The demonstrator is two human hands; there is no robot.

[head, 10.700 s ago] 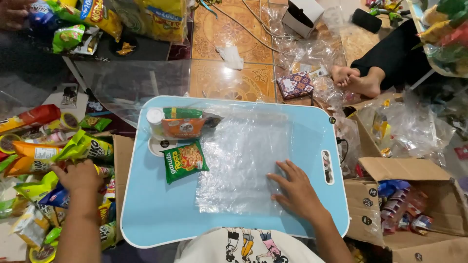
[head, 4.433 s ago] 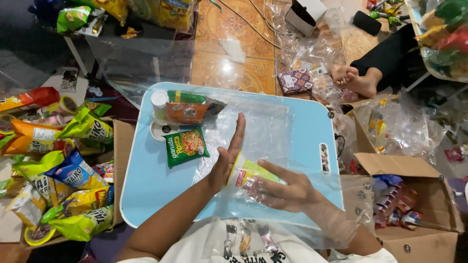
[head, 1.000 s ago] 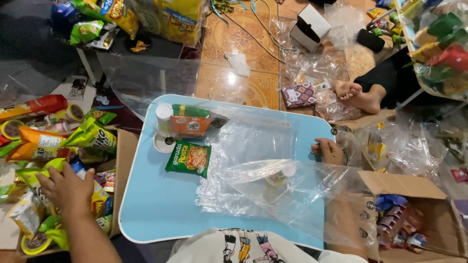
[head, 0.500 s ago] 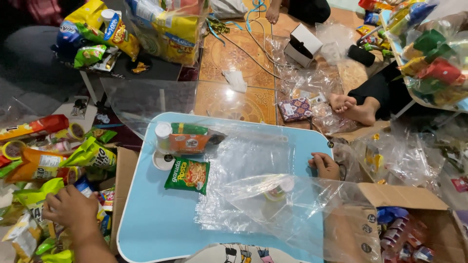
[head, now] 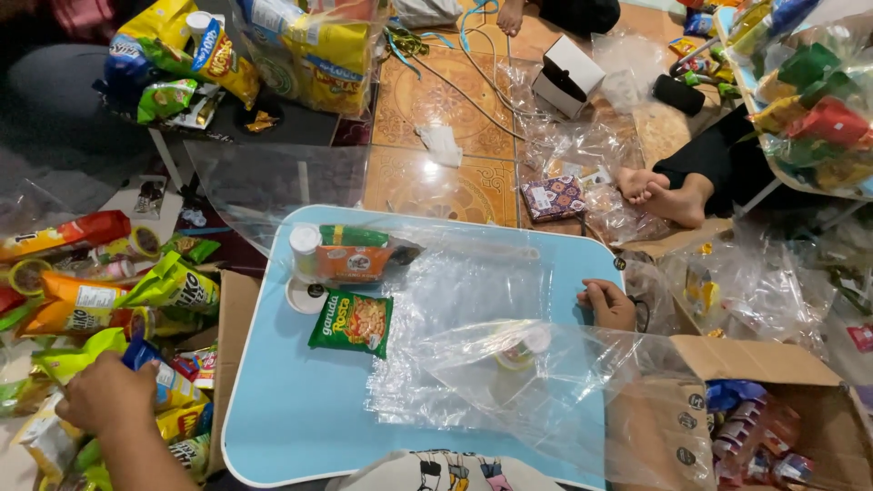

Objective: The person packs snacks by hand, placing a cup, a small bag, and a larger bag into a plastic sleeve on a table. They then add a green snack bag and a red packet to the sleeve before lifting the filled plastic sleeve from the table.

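My left hand [head: 107, 397] is at the lower left, closed around a blue snack packet [head: 156, 368] that it lifts out of a heap of snack bags [head: 109, 300]. My right hand [head: 607, 304] pinches the edge of a clear plastic bag [head: 564, 373] at the right side of a light blue lap table [head: 282, 400]. Inside that bag lies a small cup with a white lid [head: 523, 345]. A green snack packet [head: 352, 321] rests flat on the table. Behind it stand an orange packet [head: 350, 262], a green packet and a white-capped bottle [head: 305, 247].
A stack of flat clear bags [head: 455, 291] covers the table's middle. An open cardboard box [head: 773, 400] of small packets sits at the right. Another person's bare feet [head: 659, 193] rest on the patterned floor beyond. More snack bags [head: 300, 45] and loose plastic lie around.
My left hand has closed on the blue packet and raised it from the pile. My right hand stays at the bag's edge. The view shifted slightly.
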